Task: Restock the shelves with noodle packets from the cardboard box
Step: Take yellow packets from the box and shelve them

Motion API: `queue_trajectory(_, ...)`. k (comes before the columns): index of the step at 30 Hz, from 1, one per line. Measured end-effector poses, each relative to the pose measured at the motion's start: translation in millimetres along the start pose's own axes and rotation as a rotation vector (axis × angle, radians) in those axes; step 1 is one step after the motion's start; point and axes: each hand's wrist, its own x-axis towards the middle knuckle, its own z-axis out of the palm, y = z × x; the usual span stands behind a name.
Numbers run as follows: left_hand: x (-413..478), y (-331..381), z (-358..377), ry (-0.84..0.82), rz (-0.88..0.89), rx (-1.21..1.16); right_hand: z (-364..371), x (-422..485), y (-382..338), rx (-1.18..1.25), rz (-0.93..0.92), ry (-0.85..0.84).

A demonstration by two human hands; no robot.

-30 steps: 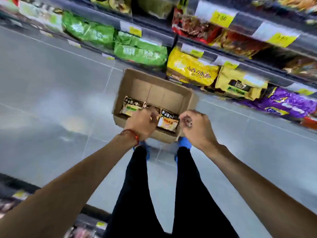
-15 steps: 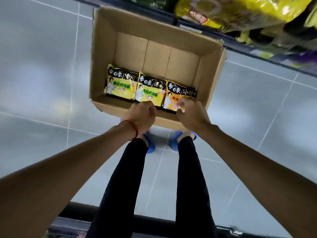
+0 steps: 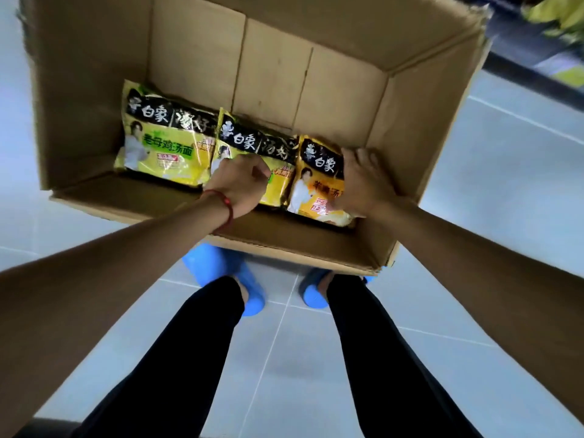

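Observation:
An open cardboard box (image 3: 94, 74) stands on the floor in front of my feet. Three noodle packets lean in a row against its near wall. The left yellow packet (image 3: 164, 147) is untouched. My left hand (image 3: 243, 181), with a red cord at the wrist, rests with curled fingers on the middle yellow packet (image 3: 252, 140). My right hand (image 3: 363, 184) lies over the right side of the orange packet (image 3: 313, 181), fingers spread on it. Whether either hand has a firm grip is unclear.
Grey floor tiles (image 3: 505, 172) surround the box. The dark base of a shelf unit (image 3: 518, 74) with yellow packages (image 3: 556, 14) runs past the top right corner. My blue shoes (image 3: 227, 276) touch the box's near wall.
The view has dropped much closer to the box. Both hands went from the box's near rim down inside onto the middle and right packets.

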Motion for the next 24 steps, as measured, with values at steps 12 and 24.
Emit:
queue_trajectory(12,4,14,10,-0.008,-0.028,-0.067,-21,-2,3,0.027,-0.088,0.004)
queue_trajectory(24,32,41,29,0.063,0.140,0.064,-84,12,11,-0.234,-0.031,0.402)
